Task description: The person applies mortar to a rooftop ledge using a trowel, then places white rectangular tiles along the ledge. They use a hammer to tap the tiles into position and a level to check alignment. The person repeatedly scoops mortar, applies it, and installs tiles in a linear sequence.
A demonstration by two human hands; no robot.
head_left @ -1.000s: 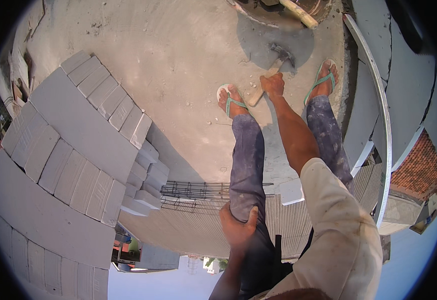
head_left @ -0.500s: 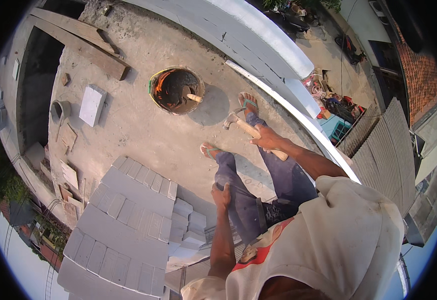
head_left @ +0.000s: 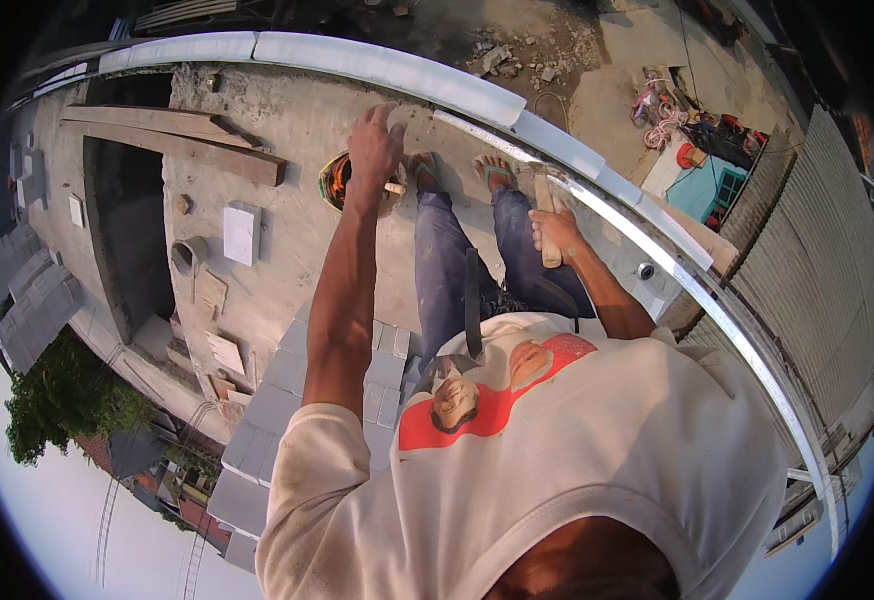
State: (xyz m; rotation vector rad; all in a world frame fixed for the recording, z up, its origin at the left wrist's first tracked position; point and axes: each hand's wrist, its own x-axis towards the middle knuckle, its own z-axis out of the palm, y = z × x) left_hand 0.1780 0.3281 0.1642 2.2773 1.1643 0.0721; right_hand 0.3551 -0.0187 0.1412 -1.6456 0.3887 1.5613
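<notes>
My right hand (head_left: 561, 232) is closed around the wooden handle of a hammer (head_left: 545, 195), held upright in front of my right leg beside the low wall. My left arm reaches forward. My left hand (head_left: 375, 148) is raised above a mortar bucket (head_left: 331, 184), holds nothing and has its fingers apart. It covers much of the bucket from view. A short wooden handle (head_left: 395, 188) sticks out at the bucket's right side; the rest of that tool is hidden. Ahead of my feet runs the wall of pale blocks (head_left: 387, 72).
Stacked grey-white blocks (head_left: 275, 400) stand at my left, and a single white block (head_left: 243, 233) lies on the concrete floor. Wooden planks (head_left: 182, 145) lie near a dark floor opening (head_left: 132, 230). Beyond the wall, the ground drops to a lower yard (head_left: 597, 120).
My left hand has gone from beside my left knee up and forward over the bucket. My right hand keeps the hammer, now turned more upright. The view has turned toward the wall.
</notes>
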